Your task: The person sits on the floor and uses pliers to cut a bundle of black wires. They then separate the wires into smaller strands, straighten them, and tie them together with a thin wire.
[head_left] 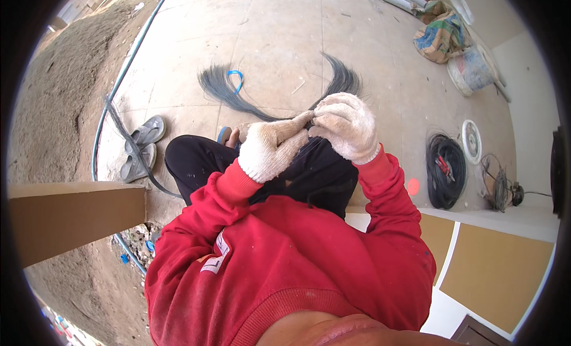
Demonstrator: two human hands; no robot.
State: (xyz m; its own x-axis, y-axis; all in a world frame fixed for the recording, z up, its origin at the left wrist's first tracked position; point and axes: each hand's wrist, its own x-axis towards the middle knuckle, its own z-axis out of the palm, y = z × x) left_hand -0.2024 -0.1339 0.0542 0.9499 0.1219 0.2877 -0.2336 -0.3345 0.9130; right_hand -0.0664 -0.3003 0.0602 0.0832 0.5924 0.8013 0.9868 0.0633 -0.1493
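Observation:
A bundle of thin dark wire strands (232, 96) curves in a U in front of me, its two frayed ends fanning out to the far left and far right. White knit work gloves cover both of my hands. My left hand (273, 146) is closed with its fingertips at the bundle's middle. Curled over that same spot, my right hand (345, 126) meets the left at the fingertips. The gloves hide exactly how the strands run between the fingers. A blue loop (237, 81) lies by the left end of the bundle.
Grey sandals (143, 146) sit at the left, with another dark strand bundle (128, 138) across them. On the right are a coil of dark wire (443, 188), red-handled pliers (444, 167), a white ring (471, 141), a bucket (470, 71) and a sack (440, 36). A blue hose (119, 78) edges the floor.

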